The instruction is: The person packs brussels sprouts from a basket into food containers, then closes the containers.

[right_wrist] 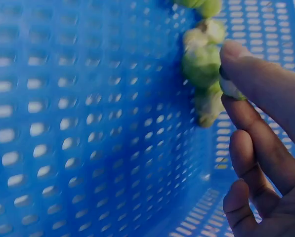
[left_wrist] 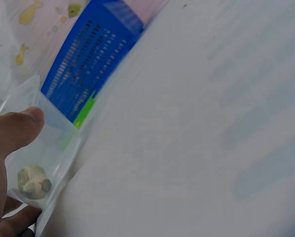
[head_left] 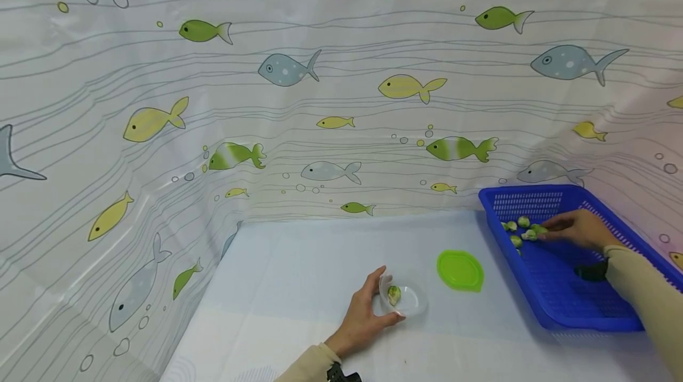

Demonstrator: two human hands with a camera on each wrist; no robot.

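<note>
My left hand (head_left: pixel 363 317) grips a small clear plastic container (head_left: pixel 418 302) from its left side, thumb at the near rim and fingers round the far side. One Brussels sprout (head_left: pixel 393 295) lies inside; in the left wrist view that sprout (left_wrist: pixel 33 181) shows through the wall below the thumb. Over at the right, my right hand (head_left: pixel 578 229) reaches into a blue perforated basket (head_left: pixel 565 287). Between its thumb and index finger it pinches a sprout (right_wrist: pixel 231 89), partly hidden by the fingers. Several more sprouts (right_wrist: pixel 201 64) lie right beside the fingertips.
A bright green lid (head_left: pixel 460 270) lies flat on the white table (head_left: pixel 288 263), between container and basket. The basket's raised rim surrounds the right forearm. Behind and to the left hangs a fish-patterned curtain (head_left: pixel 299 121).
</note>
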